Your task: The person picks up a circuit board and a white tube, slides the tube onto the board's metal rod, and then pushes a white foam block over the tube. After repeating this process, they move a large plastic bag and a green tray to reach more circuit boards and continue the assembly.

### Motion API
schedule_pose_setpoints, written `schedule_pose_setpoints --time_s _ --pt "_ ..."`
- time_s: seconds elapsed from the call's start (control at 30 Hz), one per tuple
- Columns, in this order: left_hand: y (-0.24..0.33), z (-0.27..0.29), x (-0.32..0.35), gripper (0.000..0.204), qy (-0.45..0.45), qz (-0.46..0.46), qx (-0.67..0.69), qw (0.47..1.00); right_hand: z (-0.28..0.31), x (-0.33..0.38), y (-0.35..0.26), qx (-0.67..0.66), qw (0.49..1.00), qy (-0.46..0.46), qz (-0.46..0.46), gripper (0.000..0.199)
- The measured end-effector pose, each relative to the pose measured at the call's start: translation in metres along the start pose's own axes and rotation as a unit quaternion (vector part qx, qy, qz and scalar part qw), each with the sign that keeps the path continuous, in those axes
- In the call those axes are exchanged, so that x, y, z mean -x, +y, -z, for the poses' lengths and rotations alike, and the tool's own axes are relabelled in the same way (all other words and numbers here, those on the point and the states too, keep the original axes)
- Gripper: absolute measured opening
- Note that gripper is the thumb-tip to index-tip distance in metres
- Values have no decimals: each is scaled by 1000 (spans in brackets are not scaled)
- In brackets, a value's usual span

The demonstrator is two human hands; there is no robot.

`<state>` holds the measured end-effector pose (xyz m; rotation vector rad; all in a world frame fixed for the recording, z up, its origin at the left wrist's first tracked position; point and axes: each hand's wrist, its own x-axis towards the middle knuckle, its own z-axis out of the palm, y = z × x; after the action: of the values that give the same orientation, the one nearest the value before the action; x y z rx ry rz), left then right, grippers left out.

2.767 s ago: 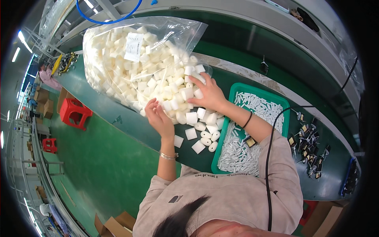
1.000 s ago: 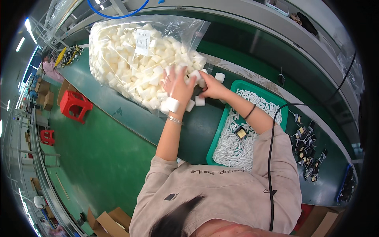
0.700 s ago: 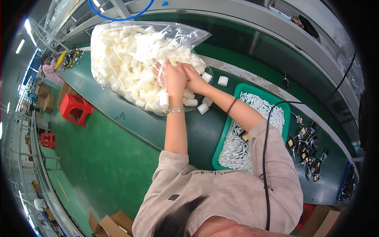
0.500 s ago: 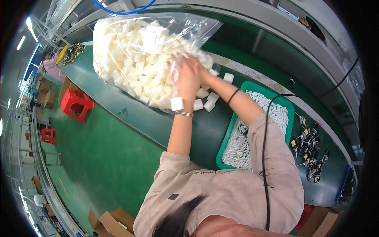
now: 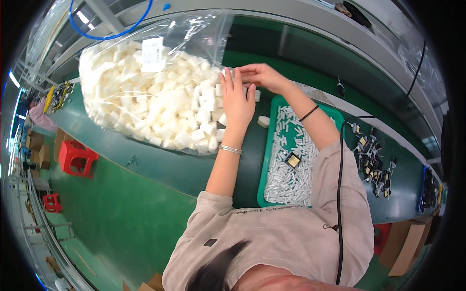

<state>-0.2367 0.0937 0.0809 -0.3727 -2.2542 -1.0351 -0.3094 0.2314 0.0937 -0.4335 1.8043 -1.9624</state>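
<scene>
A big clear plastic bag [image 5: 145, 92] full of small white blocks lies on the green bench, its mouth facing right. My left hand [image 5: 237, 99], with a silver bracelet on the wrist, lies flat with fingers together against the white blocks [image 5: 206, 123] at the bag's mouth. My right hand [image 5: 259, 75], a black band on its wrist, reaches in from the right and pinches the upper edge of the bag's mouth. One loose white block [image 5: 263, 121] lies on the bench just right of my left hand.
A green tray [image 5: 272, 145] of small white tubes, with a small dark square part on top, sits to the right of the bag. Dark small components [image 5: 371, 160] lie further right. A black cable [image 5: 340, 203] runs over my shoulder. Red stools [image 5: 75, 157] stand on the floor.
The loose white blocks that lay on the bench are now mostly at or in the bag's mouth. Both hands have moved up to the mouth, and the left hand now lies flat on the blocks.
</scene>
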Motion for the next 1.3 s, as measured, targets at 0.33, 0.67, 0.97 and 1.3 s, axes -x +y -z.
schedule_pose_setpoints --time_s 0.33,0.67,0.97,1.3 --pt "40 86 94 39 -136 -89 -148 976 200 167 42 613 527 506 -300 57" --pt "14 82 115 60 -226 -96 -276 929 161 227 -8 769 487 396 -122 20" --pt "7 27 83 64 -229 -214 -309 898 43 315 1 776 408 404 -260 67" --pt "15 51 90 70 -207 -154 -352 900 -37 77 23 673 738 39 2 116"
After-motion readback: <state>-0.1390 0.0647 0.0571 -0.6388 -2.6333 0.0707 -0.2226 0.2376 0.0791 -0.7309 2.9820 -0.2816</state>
